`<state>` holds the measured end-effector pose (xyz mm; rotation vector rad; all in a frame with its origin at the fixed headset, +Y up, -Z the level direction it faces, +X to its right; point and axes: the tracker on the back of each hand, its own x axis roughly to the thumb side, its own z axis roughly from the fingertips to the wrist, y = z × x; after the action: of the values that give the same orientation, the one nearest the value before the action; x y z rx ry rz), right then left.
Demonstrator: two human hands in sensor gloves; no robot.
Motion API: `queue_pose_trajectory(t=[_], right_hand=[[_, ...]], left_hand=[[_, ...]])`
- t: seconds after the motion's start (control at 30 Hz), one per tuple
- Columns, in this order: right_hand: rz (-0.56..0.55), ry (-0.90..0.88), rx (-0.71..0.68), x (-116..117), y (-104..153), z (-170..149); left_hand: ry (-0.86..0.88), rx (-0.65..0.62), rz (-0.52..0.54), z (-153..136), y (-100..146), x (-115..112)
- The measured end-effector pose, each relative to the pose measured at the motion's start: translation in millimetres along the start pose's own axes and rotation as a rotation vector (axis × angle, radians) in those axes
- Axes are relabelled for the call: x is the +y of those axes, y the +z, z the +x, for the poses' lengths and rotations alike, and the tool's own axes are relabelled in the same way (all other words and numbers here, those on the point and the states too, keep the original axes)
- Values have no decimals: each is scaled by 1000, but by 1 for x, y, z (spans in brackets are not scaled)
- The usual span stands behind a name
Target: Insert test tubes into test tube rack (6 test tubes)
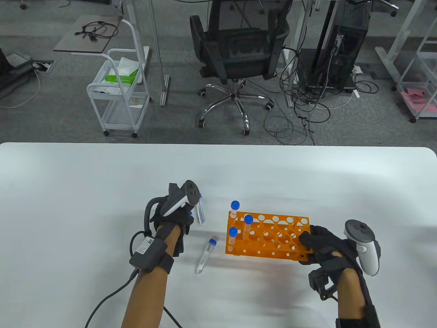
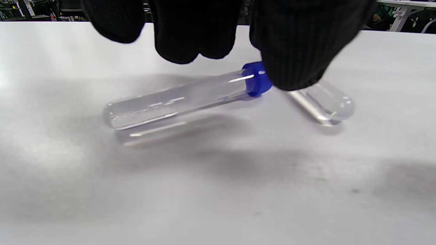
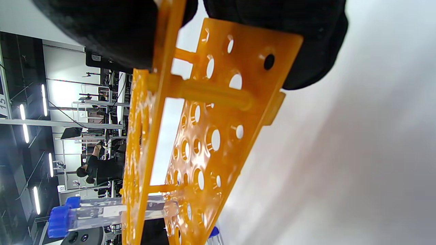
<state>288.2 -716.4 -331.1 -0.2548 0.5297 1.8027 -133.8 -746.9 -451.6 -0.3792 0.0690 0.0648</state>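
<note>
Orange plastic makes the rack (image 1: 268, 235) the fixed reference here: it sits on the white bench (image 1: 68, 191), and three blue-capped tubes (image 1: 248, 225) already stand upright in the holes at its left end, so half the job looks done. The right hand (image 1: 326, 247) holds the rack's right end, its grip curled round the end plate with fingers on both faces in the right wrist view, presumably to keep the light frame from sliding or tipping while tubes go in at the far end.

Left of the rack, the left hand (image 1: 170, 218) hangs over two tubes lying on the bench. In the left wrist view a fingertip (image 2: 293, 51) is down at the blue cap of one lying tube (image 2: 177, 100), with a second tube (image 2: 323, 102) just behind it; whether the grip is actually pinching the cap or only touching it I cannot tell. Taking it by the cap would leave the round bottom free to lead into a hole.

A third loose tube (image 1: 206, 255) lies between that hand and the rack's near left corner.
</note>
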Motion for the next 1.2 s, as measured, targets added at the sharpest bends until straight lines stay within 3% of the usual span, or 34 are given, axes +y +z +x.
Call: queue_pose_trajectory(t=[0.23, 0.53, 1.2], right_hand=[[-3, -12, 16, -4, -3, -5], [-6, -8, 20, -3, -2, -5], [15, -16, 29, -2, -6, -7]], left_hand=[[-11, 18, 11, -9, -15, -15], [-4, 5, 58, -17, -12, -11], [34, -65, 286, -14, 46, 44]])
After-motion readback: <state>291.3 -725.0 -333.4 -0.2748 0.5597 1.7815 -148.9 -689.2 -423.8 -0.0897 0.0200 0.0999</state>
